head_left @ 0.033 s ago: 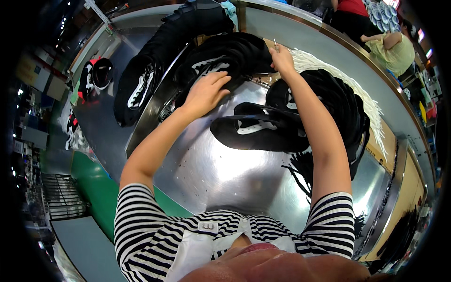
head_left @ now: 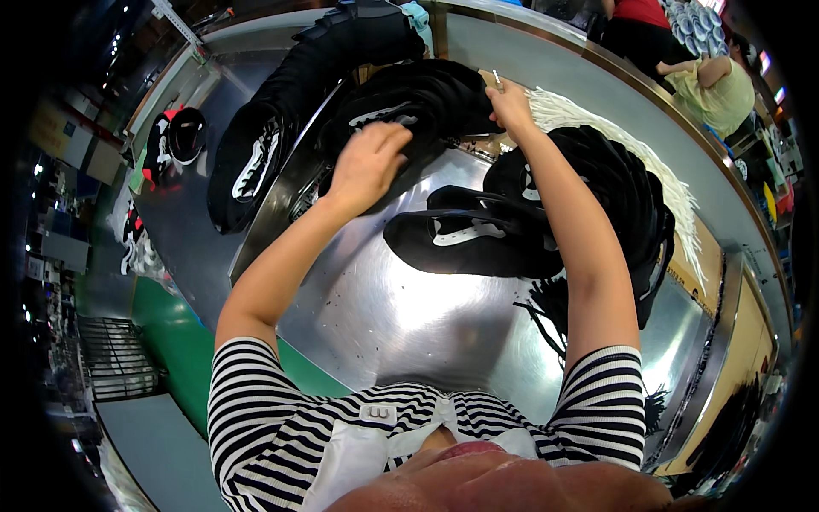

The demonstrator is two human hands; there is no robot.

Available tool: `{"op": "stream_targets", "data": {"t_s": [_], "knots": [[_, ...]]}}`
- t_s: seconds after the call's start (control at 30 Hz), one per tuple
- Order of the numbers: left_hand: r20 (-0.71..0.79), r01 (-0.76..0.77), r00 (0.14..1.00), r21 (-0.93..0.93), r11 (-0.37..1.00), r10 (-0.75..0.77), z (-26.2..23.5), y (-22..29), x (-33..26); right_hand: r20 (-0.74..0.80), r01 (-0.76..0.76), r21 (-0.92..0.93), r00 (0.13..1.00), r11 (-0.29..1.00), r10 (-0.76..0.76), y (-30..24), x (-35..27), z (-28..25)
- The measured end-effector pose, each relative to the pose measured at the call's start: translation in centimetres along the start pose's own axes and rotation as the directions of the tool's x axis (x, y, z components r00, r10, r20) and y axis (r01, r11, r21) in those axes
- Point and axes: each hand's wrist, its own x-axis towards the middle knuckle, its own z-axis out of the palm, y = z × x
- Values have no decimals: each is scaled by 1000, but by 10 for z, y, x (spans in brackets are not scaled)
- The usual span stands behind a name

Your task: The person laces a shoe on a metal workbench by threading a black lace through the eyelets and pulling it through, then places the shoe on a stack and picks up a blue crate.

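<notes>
My left hand (head_left: 368,162) lies on a stack of black shoe uppers with white marks (head_left: 418,98) at the far side of the steel table (head_left: 384,333), its fingers curled over the top piece. At the right edge of that stack, my right hand (head_left: 510,104) grips a small metal tool (head_left: 497,80). One flat black upper with a white mark (head_left: 465,243) lies alone on the table between my forearms.
A second heap of black uppers (head_left: 618,192) sits to the right, with a fan of white strips (head_left: 597,128) behind it and black laces (head_left: 546,311) in front. A long row of uppers (head_left: 273,128) lies left. Another person (head_left: 721,90) works far right.
</notes>
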Motion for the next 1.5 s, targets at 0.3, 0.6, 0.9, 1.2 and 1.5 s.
{"op": "stream_targets", "data": {"t_s": [0.3, 0.6, 0.9, 1.2, 1.5], "knots": [[41, -299, 950, 407, 863, 309, 39, -41, 107, 250, 316, 57, 914, 947, -320, -5, -28, 7], [456, -293, 879, 291, 911, 137, 57, -52, 153, 162, 177, 411, 951, 895, -262, -18, -66, -22], [100, -243, 968, 168, 956, 228, -143, -41, 108, -30, 291, 512, 946, 808, -322, -19, -177, -120], [680, 404, 595, 208, 891, -429, -325, -156, -29, 198, 40, 352, 973, 935, -116, 26, -269, -160], [320, 191, 828, 610, 769, -460, -187, -190, -52, 308, -110, 125, 949, 986, 66, 35, -326, -171]]}}
